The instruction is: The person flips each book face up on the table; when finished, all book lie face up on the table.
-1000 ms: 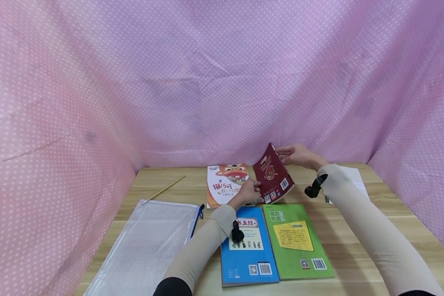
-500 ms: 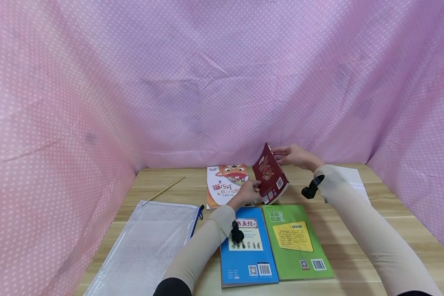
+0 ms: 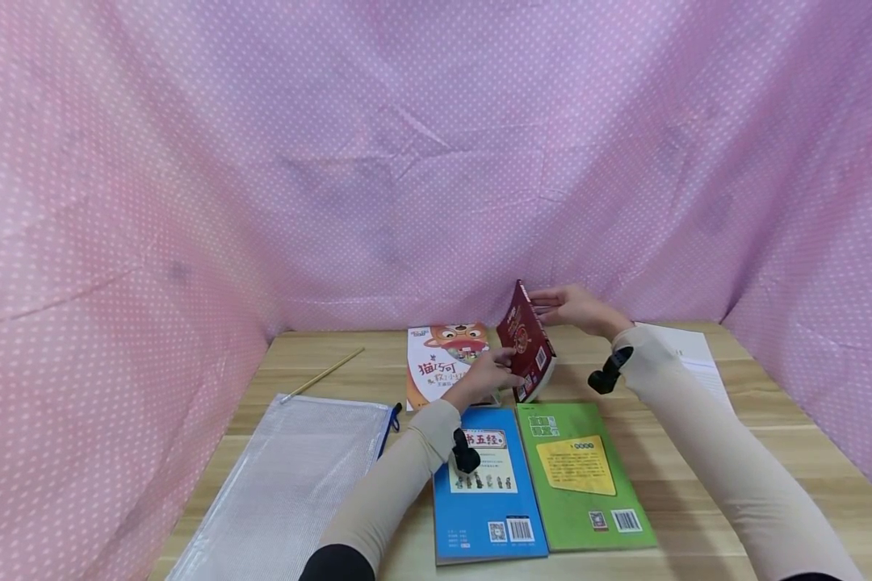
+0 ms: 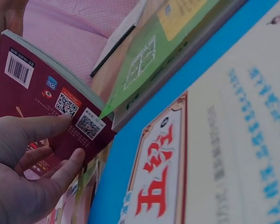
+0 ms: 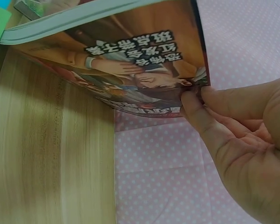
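Observation:
A dark red paperback book (image 3: 527,335) stands tilted up from the table at the back, its back cover facing left. My right hand (image 3: 577,311) pinches its far edge between thumb and fingers, as the right wrist view shows; the illustrated front cover (image 5: 144,70) faces that hand. My left hand (image 4: 28,172) has its fingers spread against the back cover near the QR codes, not curled round the book. Left of it lies a white book (image 3: 436,379) with a cartoon cat cover. Below my left wrist are a blue book (image 3: 487,516) and a green book (image 3: 589,516), side by side.
A white mesh zip pouch (image 3: 298,476) lies at the left, a thin yellowish stick (image 3: 323,372) by its far edge. Printed white pages (image 3: 690,347) lie beyond my right forearm. Pink dotted cloth (image 3: 436,202) hangs behind the wooden table (image 3: 705,476).
The red book has swung from leaning to nearly upright, its near edge moving left. My right hand has moved slightly left with it; my left fingers have spread apart on the cover.

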{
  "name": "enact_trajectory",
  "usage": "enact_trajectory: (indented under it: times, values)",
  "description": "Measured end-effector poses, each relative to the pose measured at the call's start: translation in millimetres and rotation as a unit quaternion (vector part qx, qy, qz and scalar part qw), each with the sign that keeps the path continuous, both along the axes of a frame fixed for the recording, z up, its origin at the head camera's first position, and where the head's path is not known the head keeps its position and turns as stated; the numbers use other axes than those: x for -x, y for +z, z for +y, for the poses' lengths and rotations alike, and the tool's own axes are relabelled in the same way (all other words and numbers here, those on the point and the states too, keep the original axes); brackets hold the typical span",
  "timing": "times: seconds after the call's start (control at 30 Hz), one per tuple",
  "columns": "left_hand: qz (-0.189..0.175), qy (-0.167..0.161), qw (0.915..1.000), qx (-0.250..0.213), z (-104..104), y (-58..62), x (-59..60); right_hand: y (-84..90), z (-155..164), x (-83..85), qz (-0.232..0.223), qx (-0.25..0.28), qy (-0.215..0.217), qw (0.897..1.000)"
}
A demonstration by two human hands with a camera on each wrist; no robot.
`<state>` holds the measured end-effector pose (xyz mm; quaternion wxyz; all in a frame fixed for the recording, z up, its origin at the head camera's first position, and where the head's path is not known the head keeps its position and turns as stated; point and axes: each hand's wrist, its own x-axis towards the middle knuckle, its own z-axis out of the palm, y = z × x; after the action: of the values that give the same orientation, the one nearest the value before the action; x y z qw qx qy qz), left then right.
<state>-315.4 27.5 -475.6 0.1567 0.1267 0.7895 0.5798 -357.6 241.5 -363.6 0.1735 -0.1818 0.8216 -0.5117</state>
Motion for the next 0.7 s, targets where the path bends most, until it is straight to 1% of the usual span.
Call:
enact_trajectory:
  times: [0.13, 0.23, 0.4, 0.53, 0.63, 0.7]
  values:
    - [-0.028, -0.008, 0.9989, -0.038, -2, 3.7, 3.6, -2.8, -1, 1.0, 0.002, -0.004, 0.000, 1.000]
    - [-0.042, -0.013, 0.9974, -0.058, -2, 8.0, 5.1, -4.8, -1, 1.3, 0.000, -0.005, 0.001, 1.000]
    - [-0.045, -0.006, 0.9961, -0.075, -3, 17.4, 5.8, -7.5, -4, 1.4, 0.004, -0.008, 0.001, 1.000]
    - [-0.055, 0.000, 0.9936, -0.098, -5, 23.5, 7.6, -9.5, -7, 1.1, 0.002, -0.005, 0.000, 1.000]
    - [-0.061, 0.005, 0.9915, -0.115, -7, 28.7, 8.0, -11.2, -10, 0.9, -0.001, 0.004, 0.000, 1.000]
    - [-0.057, 0.005, 0.9918, -0.114, -9, 32.1, 7.8, -12.7, -12, 1.0, -0.003, 0.012, 0.005, 1.000]
